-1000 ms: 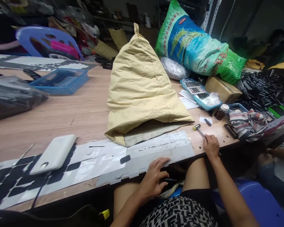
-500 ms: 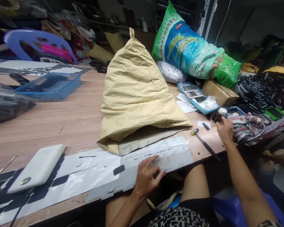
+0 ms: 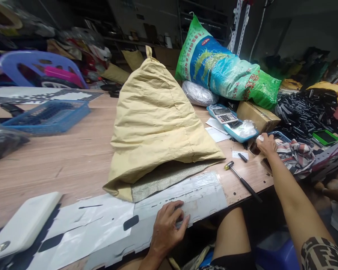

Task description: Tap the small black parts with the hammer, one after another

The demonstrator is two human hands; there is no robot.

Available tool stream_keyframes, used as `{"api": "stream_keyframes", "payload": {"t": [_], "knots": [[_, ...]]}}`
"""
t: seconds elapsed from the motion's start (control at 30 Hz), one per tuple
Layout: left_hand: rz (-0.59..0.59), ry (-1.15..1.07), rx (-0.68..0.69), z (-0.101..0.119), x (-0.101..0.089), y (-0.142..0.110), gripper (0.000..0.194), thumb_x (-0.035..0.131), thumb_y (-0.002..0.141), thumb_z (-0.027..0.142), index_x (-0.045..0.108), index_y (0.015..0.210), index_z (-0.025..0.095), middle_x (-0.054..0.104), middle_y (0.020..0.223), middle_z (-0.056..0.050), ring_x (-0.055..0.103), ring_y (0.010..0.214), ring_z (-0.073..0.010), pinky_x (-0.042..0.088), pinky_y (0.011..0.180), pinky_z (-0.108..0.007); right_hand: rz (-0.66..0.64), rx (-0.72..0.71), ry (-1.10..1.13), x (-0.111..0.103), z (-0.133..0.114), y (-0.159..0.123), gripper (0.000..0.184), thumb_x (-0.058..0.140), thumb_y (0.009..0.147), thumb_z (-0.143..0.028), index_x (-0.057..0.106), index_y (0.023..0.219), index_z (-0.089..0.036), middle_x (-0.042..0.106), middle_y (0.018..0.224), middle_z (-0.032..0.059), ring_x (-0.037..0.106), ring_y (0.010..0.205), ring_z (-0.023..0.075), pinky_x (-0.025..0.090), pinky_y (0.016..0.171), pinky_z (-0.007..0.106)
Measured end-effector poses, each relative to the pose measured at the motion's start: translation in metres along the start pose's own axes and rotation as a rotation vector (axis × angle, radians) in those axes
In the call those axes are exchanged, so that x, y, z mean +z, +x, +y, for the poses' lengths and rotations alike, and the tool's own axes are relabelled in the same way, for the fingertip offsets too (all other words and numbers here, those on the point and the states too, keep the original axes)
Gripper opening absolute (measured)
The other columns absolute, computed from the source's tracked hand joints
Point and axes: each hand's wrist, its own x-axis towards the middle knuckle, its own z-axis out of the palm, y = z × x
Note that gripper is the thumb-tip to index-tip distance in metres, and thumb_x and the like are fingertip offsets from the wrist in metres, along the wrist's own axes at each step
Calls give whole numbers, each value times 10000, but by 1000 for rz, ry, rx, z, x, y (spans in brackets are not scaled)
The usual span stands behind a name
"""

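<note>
My left hand point(image 3: 169, 225) lies flat with fingers spread on a long grey-white backing sheet point(image 3: 202, 193) at the table's near edge. My right hand point(image 3: 266, 144) reaches to the right and closes over a small dark jar with a white cap point(image 3: 258, 139), beside a striped cloth point(image 3: 295, 155). A small hammer with a yellow head and black handle point(image 3: 240, 180) lies on the table between my hands. A large tan sack point(image 3: 154, 116) stands slumped just behind the sheet.
A green and blue woven bag point(image 3: 225, 69), a calculator point(image 3: 224, 115) on a blue tray, a cardboard box point(image 3: 257, 116) and a heap of black parts point(image 3: 307, 112) fill the right. A blue basket point(image 3: 46, 116) and a white power bank point(image 3: 22, 225) lie left.
My right hand left the hammer handle and moved right and away to the capped jar. My left hand came up from my lap onto the backing sheet. The view shifted to the right.
</note>
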Motion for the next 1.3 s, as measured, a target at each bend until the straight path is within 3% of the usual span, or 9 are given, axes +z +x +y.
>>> {"api": "stream_keyframes", "payload": {"t": [0.2,0.47,0.63,0.73,0.9,1.03,1.1,1.17,1.3], "knots": [[12,72,91,-1,-1,2,217,630,872,224,547,674,202,697,1048,-87,620,1011,-259,489,856,-384,-80,-33,-57,-1,-3,5,583,464,940,-592,548,1344,-181,550,1268,172,621,1069,309,451,915,428],[16,58,74,3,-2,3,212,625,866,204,541,671,195,693,1042,-84,620,1009,-257,488,866,-385,23,-146,-120,-2,-2,-23,434,455,936,-432,695,1097,-109,651,1133,179,629,977,282,431,805,354],[5,15,45,-2,-1,2,177,640,850,223,576,687,195,705,1052,-83,630,1005,-263,498,871,-399,148,-281,-43,-38,-10,-63,379,500,894,-437,712,976,-133,688,1028,145,607,884,249,363,681,308],[-3,-73,6,2,-3,5,94,679,838,274,691,902,206,716,1053,-82,644,996,-269,522,889,-425,214,-454,73,-77,-22,-101,309,547,870,-434,703,874,-168,687,939,97,597,813,214,352,647,296],[-127,-425,-75,49,-18,15,676,772,805,417,541,1416,244,642,1316,-125,614,1206,-313,518,1034,-505,136,-876,372,-138,-52,-180,226,563,916,-394,673,905,-196,646,832,34,577,727,149,398,653,257],[-346,-814,-123,106,-30,23,1194,921,589,553,329,1573,225,536,1458,-165,547,1319,-371,458,1123,-544,35,-1076,496,-165,-79,-242,192,553,902,-356,636,862,-189,568,739,-2,488,594,112,348,551,244],[-417,-961,-171,129,-33,21,1113,950,537,505,445,1477,186,611,1337,-144,612,1201,-356,527,1036,-501,5,-1132,532,-173,-88,-265,202,545,880,-370,611,811,-191,538,708,-11,447,561,112,306,513,251],[-423,-1044,-228,144,-35,14,821,915,586,399,563,1291,171,673,1138,-88,660,1007,-289,584,879,-414,-25,-1153,533,-180,-92,-281,221,556,861,-394,587,772,-195,531,700,-11,420,545,112,279,498,260],[-373,-1149,-248,153,-34,-7,571,840,595,264,609,1113,195,670,984,-32,643,870,-232,575,764,-342,-116,-1244,522,-190,-87,-299,328,567,865,-502,578,749,-196,536,693,-10,388,524,108,241,478,264]]}}
